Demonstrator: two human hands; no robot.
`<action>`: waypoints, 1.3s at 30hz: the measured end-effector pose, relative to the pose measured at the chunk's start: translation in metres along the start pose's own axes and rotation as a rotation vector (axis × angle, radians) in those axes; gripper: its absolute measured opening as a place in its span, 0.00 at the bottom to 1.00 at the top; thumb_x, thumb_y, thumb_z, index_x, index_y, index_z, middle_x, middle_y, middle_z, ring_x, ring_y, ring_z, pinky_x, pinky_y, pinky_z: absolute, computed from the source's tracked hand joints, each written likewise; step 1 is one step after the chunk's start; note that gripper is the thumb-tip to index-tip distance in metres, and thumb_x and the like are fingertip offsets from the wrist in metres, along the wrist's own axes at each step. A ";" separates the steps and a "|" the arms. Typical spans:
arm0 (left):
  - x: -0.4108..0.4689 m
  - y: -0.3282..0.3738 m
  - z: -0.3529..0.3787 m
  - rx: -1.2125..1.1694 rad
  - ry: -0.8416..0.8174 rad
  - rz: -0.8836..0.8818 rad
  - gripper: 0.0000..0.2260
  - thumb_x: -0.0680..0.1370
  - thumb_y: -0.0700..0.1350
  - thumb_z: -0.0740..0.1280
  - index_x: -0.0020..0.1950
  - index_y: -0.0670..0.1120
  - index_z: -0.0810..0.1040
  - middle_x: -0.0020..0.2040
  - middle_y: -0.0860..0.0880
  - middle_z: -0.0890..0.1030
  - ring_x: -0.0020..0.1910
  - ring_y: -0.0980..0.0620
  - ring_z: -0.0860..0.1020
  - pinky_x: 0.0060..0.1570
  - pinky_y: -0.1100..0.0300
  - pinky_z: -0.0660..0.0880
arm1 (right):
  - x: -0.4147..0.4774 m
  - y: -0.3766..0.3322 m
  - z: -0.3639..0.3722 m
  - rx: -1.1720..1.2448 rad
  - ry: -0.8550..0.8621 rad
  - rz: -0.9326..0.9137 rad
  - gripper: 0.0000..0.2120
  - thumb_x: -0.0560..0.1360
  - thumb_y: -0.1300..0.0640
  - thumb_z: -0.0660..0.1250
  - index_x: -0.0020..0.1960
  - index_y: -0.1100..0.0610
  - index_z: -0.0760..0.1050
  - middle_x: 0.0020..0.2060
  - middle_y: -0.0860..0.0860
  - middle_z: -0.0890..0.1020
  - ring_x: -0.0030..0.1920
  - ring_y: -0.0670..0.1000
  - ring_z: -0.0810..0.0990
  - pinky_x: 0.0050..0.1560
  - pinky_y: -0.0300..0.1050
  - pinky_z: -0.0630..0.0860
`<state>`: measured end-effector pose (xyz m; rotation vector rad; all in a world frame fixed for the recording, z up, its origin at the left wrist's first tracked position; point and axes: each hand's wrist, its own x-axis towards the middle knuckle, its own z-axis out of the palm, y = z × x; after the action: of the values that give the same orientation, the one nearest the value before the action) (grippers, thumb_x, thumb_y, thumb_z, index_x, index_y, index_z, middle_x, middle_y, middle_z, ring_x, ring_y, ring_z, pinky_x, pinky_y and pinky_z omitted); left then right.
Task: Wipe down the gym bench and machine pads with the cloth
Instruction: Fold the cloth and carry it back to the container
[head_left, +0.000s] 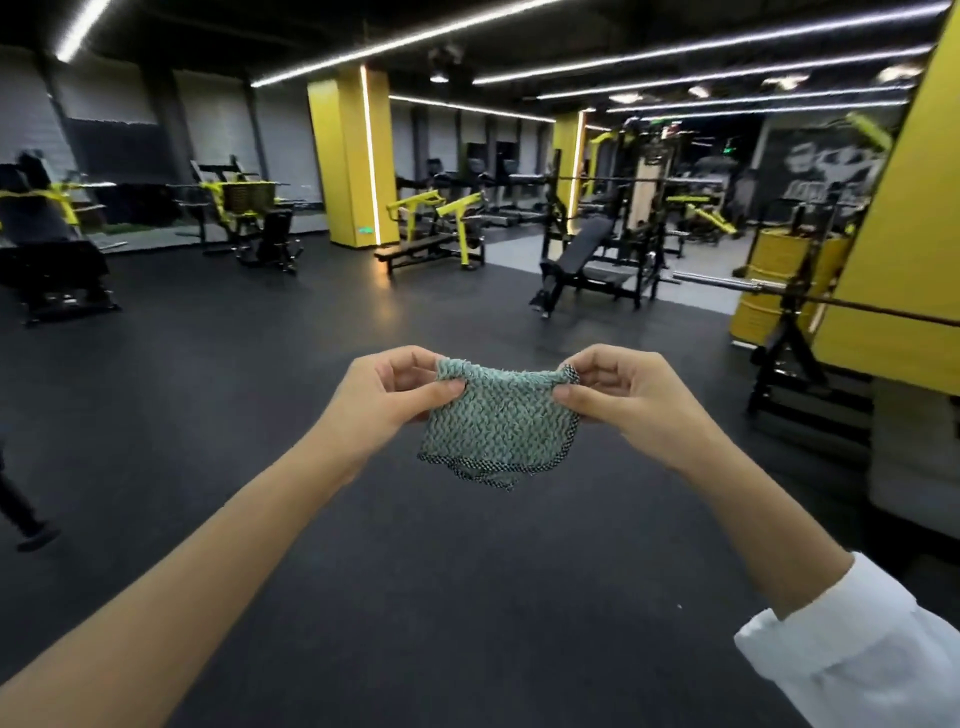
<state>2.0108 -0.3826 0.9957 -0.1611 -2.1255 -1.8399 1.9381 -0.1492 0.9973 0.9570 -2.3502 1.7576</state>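
A small green textured cloth (496, 423) with a dark checkered hem hangs in front of me at chest height. My left hand (387, 397) pinches its upper left corner between thumb and fingers. My right hand (626, 397) pinches the upper right corner the same way. The cloth is folded and its lower edge droops free. A black incline bench (584, 247) with a dark pad stands far ahead to the right, inside a rack. Another bench with yellow arms (431, 244) stands ahead in the middle distance.
Dark rubber floor stretches ahead of me. Yellow pillars (353, 161) rise at the centre and along the right. A barbell rack (795, 332) with a bar juts out at the right. Black-and-yellow machines (249, 218) line the left. A person's leg (23, 514) shows at the left edge.
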 end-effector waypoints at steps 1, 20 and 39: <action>0.023 -0.004 0.004 -0.010 -0.031 0.008 0.04 0.74 0.35 0.71 0.45 0.43 0.81 0.38 0.52 0.85 0.37 0.58 0.83 0.39 0.67 0.78 | 0.012 0.007 -0.008 -0.014 0.030 0.009 0.03 0.74 0.61 0.73 0.47 0.57 0.80 0.45 0.58 0.85 0.47 0.61 0.83 0.57 0.64 0.78; 0.387 -0.112 0.214 -0.176 -0.396 0.059 0.04 0.74 0.34 0.71 0.47 0.42 0.81 0.37 0.53 0.85 0.38 0.60 0.82 0.39 0.69 0.76 | 0.192 0.187 -0.235 -0.278 0.347 0.147 0.03 0.74 0.60 0.73 0.47 0.56 0.81 0.43 0.52 0.86 0.48 0.52 0.85 0.53 0.48 0.81; 0.766 -0.228 0.294 -0.217 -0.497 0.079 0.05 0.74 0.32 0.71 0.46 0.42 0.81 0.34 0.55 0.84 0.34 0.62 0.80 0.36 0.70 0.74 | 0.491 0.375 -0.355 -0.401 0.478 0.207 0.03 0.75 0.58 0.73 0.45 0.51 0.81 0.42 0.52 0.86 0.48 0.56 0.84 0.54 0.57 0.79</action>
<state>1.1735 -0.2276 0.9879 -0.8178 -2.1638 -2.1483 1.2437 0.0078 0.9970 0.2140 -2.3871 1.2933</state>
